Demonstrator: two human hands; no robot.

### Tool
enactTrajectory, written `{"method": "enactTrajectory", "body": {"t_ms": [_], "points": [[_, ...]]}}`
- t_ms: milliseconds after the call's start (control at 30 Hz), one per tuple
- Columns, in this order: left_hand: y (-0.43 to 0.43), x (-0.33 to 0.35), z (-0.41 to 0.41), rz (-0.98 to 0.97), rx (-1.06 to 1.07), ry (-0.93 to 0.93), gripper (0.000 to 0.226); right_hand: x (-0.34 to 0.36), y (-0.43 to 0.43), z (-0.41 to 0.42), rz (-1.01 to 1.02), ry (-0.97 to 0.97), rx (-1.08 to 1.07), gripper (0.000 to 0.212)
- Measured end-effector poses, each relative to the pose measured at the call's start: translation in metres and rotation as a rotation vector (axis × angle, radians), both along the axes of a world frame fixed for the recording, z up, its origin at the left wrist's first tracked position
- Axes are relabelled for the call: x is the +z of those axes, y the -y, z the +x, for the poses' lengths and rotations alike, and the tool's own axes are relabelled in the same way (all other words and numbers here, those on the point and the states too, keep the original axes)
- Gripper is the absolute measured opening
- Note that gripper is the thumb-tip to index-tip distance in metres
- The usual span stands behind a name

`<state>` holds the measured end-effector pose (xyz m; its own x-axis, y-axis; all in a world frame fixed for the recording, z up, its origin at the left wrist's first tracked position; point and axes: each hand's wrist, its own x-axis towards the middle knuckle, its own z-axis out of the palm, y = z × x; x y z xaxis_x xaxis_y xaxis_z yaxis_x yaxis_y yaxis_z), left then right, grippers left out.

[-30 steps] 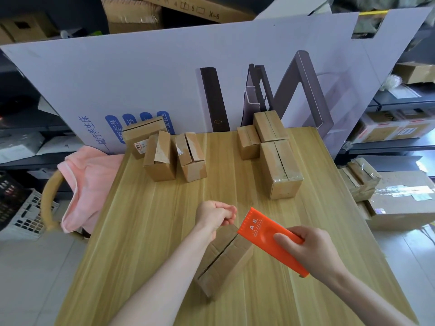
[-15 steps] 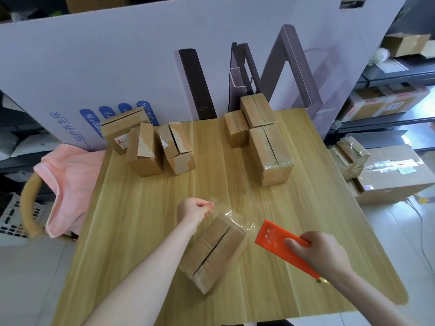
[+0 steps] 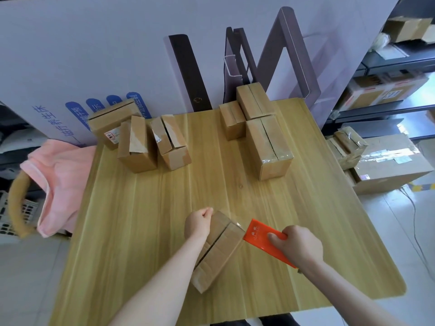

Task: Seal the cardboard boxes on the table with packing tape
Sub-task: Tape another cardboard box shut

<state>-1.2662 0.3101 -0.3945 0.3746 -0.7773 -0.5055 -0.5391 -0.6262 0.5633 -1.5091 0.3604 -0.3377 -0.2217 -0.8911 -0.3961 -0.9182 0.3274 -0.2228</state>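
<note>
A small cardboard box (image 3: 220,252) lies at an angle on the wooden table (image 3: 146,231), its top seam showing. My left hand (image 3: 197,223) is curled into a fist at the box's far end and pinches the end of the clear packing tape (image 3: 236,223). That shiny strip runs across the box's far end to the orange tape dispenser (image 3: 260,236). My right hand (image 3: 299,247) grips the dispenser just right of the box, its front edge touching the box's upper right corner.
Three boxes (image 3: 138,144) stand at the table's back left, three more (image 3: 268,144) at the back right. A large white printed board (image 3: 94,55) rises behind the table. A pink cloth (image 3: 58,177) hangs off a chair at left. More cartons (image 3: 386,165) sit on the floor at right.
My left hand came down with the tape end onto the box's far end. My right hand brought the orange dispenser in against the box's corner. The view has tilted downward.
</note>
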Motion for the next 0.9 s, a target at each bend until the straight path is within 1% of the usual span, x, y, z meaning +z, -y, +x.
{"method": "enactTrajectory", "body": {"t_ms": [33, 67, 100, 133, 167, 200, 233, 267, 300, 333, 467, 567, 700, 767, 833, 900], "points": [[0.000, 0.000, 0.000, 0.038, -0.014, 0.034, 0.048, 0.000, 0.001, -0.001, 0.000, -0.007, 0.007, 0.045], [-0.001, 0.001, 0.000, 0.036, -0.003, 0.060, 0.056, 0.000, 0.002, -0.001, 0.002, -0.015, 0.016, 0.046], [-0.003, 0.003, 0.000, -0.017, 0.019, 0.079, 0.058, 0.000, 0.003, -0.002, 0.002, -0.024, 0.028, 0.046], [-0.007, 0.005, 0.001, -0.107, 0.038, 0.082, 0.054, 0.000, 0.004, -0.002, 0.000, -0.035, 0.042, 0.045], [-0.011, 0.005, 0.001, -0.186, 0.030, 0.065, 0.050, 0.000, 0.005, -0.001, -0.006, -0.047, 0.059, 0.045], [-0.015, 0.004, 0.001, -0.225, -0.016, 0.017, 0.047, 0.001, 0.008, -0.001, -0.013, -0.065, 0.081, 0.046], [-0.020, 0.002, 0.001, -0.205, -0.091, -0.042, 0.046, 0.002, 0.011, 0.000, -0.016, -0.090, 0.108, 0.046], [-0.025, -0.001, -0.001, -0.145, -0.169, -0.086, 0.047, 0.004, 0.014, 0.001, -0.017, -0.118, 0.141, 0.046], [-0.030, -0.004, -0.002, -0.095, -0.217, -0.107, 0.049, 0.007, 0.019, 0.003, -0.016, -0.142, 0.176, 0.045], [-0.034, -0.007, -0.003, -0.073, -0.216, -0.111, 0.051, 0.010, 0.023, 0.005, -0.014, -0.158, 0.208, 0.044], [-0.043, -0.015, -0.005, -0.076, -0.051, -0.193, 0.049, 0.027, 0.043, 0.026, -0.010, -0.213, 0.351, 0.033], [-0.046, -0.017, -0.010, -0.104, 0.028, -0.268, 0.038, 0.037, 0.061, 0.046, -0.012, -0.297, 0.440, 0.027], [-0.052, -0.017, -0.022, -0.174, 0.144, -0.261, 0.043, 0.039, 0.076, 0.068, -0.062, -0.378, 0.544, 0.017], [-0.052, -0.015, -0.024, -0.178, 0.181, -0.247, 0.041, 0.028, 0.075, 0.077, -0.008, -0.375, 0.590, 0.012], [-0.051, -0.017, -0.024, -0.153, 0.199, -0.254, 0.036, 0.008, 0.067, 0.077, 0.080, -0.337, 0.556, 0.011], [-0.052, -0.015, -0.026, -0.139, 0.291, -0.276, 0.043, -0.008, 0.061, 0.061, 0.109, -0.271, 0.431, 0.016]]}}
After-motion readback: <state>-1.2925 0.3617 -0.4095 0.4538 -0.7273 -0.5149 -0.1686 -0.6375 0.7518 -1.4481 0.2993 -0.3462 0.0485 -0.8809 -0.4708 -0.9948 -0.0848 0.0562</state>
